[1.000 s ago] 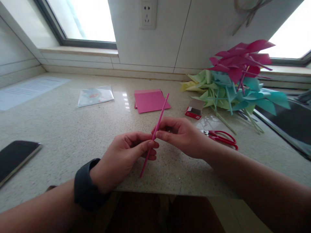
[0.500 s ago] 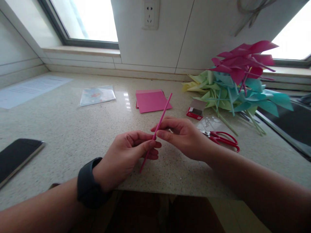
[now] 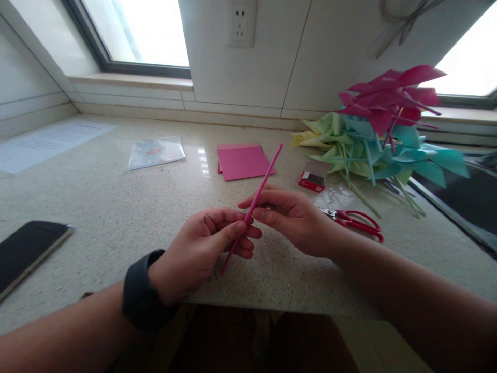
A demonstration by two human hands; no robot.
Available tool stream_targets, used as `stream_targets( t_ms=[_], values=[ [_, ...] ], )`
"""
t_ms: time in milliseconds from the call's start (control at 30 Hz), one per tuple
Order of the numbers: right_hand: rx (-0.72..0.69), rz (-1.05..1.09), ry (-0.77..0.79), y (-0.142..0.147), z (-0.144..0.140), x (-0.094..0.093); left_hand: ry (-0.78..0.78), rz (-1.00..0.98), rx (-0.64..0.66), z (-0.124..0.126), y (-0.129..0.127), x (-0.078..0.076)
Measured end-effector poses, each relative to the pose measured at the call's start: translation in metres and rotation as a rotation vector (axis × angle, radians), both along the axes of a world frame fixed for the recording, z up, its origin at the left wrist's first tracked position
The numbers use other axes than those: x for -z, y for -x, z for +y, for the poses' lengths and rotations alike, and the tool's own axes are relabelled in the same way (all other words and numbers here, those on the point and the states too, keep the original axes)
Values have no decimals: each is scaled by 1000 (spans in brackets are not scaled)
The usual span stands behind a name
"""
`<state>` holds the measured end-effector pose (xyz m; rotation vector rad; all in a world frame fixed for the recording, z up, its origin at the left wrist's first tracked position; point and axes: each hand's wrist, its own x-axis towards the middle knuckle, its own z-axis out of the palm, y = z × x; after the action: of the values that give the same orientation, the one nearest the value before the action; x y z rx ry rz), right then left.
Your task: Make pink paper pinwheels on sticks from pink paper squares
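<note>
A thin pink rolled paper stick (image 3: pixel 261 189) slants up and to the right between my hands, above the counter's front part. My left hand (image 3: pixel 212 239), with a dark watch on the wrist, pinches its lower half between thumb and fingers. Just above that grip, my right hand (image 3: pixel 285 215) is closed on the stick with thumb and fingertips. Behind the stick's upper end lies a small stack of pink paper squares (image 3: pixel 244 162). Red-handled scissors (image 3: pixel 355 223) rest to the right, their blades partly hidden by my right hand.
Paper pinwheels (image 3: pixel 388 119) in pink, blue, green and yellow are heaped at the back right. Near them are a small red box (image 3: pixel 311 180) and a clear plastic bag (image 3: pixel 337 198). A phone (image 3: pixel 31 254), a printed sheet (image 3: pixel 50 142) and a clear packet (image 3: pixel 156 153) lie leftward.
The stick's upper end has shifted a little up and right, and the stick leans slightly more. Both hands stay closed on it in nearly the same place.
</note>
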<state>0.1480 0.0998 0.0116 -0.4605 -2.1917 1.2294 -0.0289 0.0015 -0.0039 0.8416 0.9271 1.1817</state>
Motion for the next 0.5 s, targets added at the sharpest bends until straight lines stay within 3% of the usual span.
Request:
stream_targets(
  t_ms=[300,500],
  values=[
    [-75,29,75,-2,1,0,-34,35,82,-2,4,5],
    [0,24,29,0,2,0,-3,168,55,-2,2,0]
  ],
)
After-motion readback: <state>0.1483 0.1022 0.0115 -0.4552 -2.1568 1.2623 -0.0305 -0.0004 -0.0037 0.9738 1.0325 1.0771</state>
